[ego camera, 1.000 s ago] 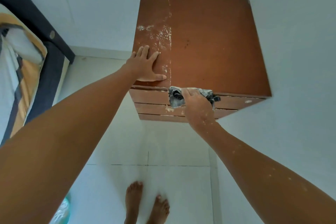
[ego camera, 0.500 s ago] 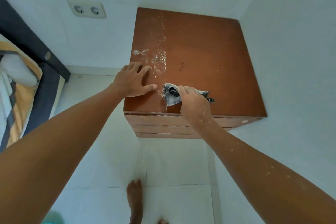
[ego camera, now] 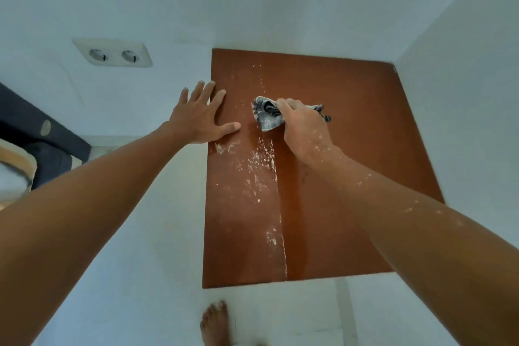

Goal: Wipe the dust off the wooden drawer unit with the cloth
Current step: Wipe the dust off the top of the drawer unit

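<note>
Your right hand [ego camera: 304,132] bunches the soft, limp cloth [ego camera: 266,115] mid-top of the wooden drawer unit [ego camera: 351,149]; keep it wadded (it likely drags otherwise). Left hand [ego camera: 196,118], fingers spread flat, braces its left edge beside white dust [ego camera: 259,163].

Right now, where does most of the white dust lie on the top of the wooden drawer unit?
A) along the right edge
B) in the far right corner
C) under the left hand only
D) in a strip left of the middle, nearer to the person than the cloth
D: the white dust speckles a strip of the wooden drawer unit just left of the middle, nearer than the cloth gripped by the right hand.
</note>
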